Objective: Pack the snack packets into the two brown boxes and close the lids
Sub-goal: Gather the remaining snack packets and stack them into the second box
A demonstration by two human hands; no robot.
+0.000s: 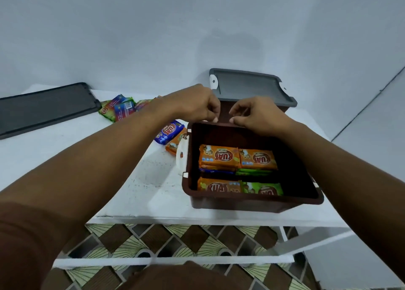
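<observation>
An open brown box (252,200) stands on the white table (65,147), near its front edge. Inside lie several snack packets, among them two orange ones (219,157) at the back and a green one (263,187) in front. My left hand (195,102) and my right hand (260,114) meet at the box's far rim, fingers curled, fingertips pinching that rim. Directly behind stands the second brown box (223,112), with a grey lid (247,86) on top. A blue packet (167,132) and an orange packet (175,144) lie loose left of the open box.
A dark grey lid (43,107) lies flat at the table's far left. A small pile of mixed packets (118,107) sits beside it near the wall. A white latch (182,158) hangs on the open box's left side. Patterned floor (175,241) shows below the table edge.
</observation>
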